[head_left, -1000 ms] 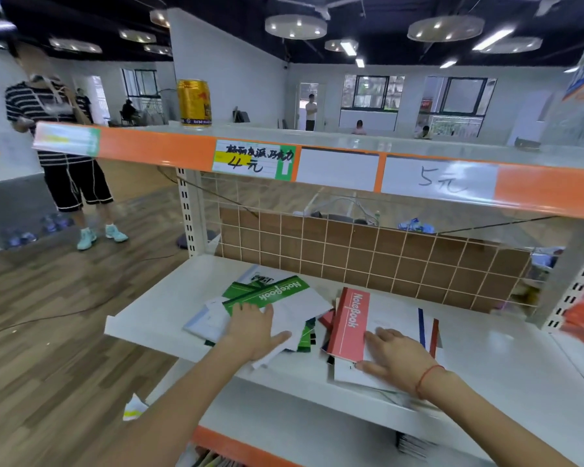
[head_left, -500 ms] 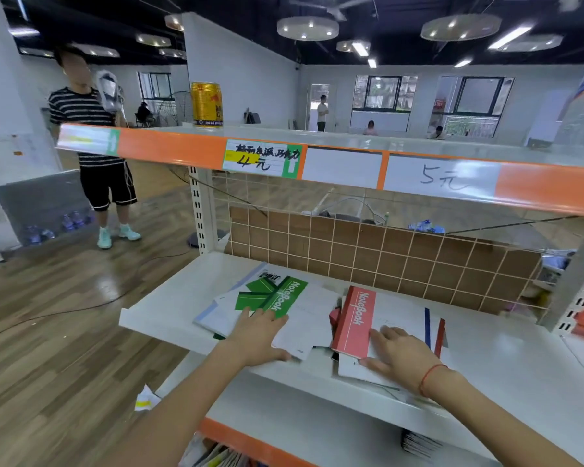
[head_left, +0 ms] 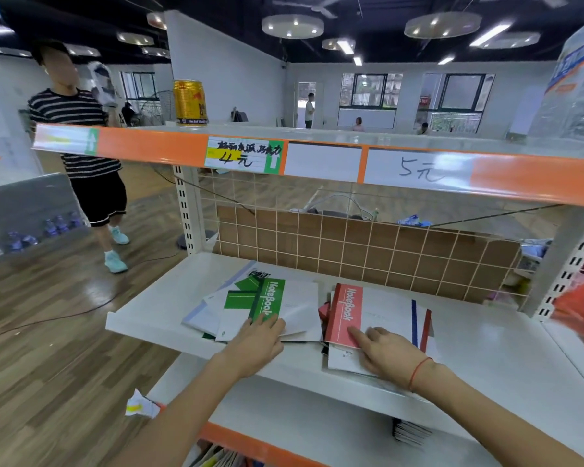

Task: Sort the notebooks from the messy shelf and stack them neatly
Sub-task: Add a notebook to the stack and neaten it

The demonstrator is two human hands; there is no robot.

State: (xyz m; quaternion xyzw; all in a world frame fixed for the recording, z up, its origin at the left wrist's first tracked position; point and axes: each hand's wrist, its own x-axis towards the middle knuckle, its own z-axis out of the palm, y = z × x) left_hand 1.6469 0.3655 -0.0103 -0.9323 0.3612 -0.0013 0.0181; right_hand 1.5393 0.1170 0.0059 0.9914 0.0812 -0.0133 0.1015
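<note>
Two loose piles of notebooks lie on the white shelf (head_left: 155, 318). On the left pile the top one is a green and white notebook (head_left: 267, 303), over several white and pale blue ones. My left hand (head_left: 255, 343) rests flat on that pile's near edge, fingers straight. The right pile is topped by a red and white notebook (head_left: 368, 315) with a blue and a red stripe at its right edge. My right hand (head_left: 385, 352) presses on its near corner with straight fingers; a red string circles the wrist.
A wire grid with brown cardboard (head_left: 368, 251) backs the shelf. An upper shelf with an orange front (head_left: 155, 150) carries price labels and a gold can (head_left: 189, 102). A person in a striped shirt (head_left: 78, 136) stands on the wooden floor at left. More books (head_left: 412, 433) lie on the shelf below.
My left hand has turned the green notebook pile so its spine runs front to back and slid towards the pile's near edge. My right hand stays on the red notebook.
</note>
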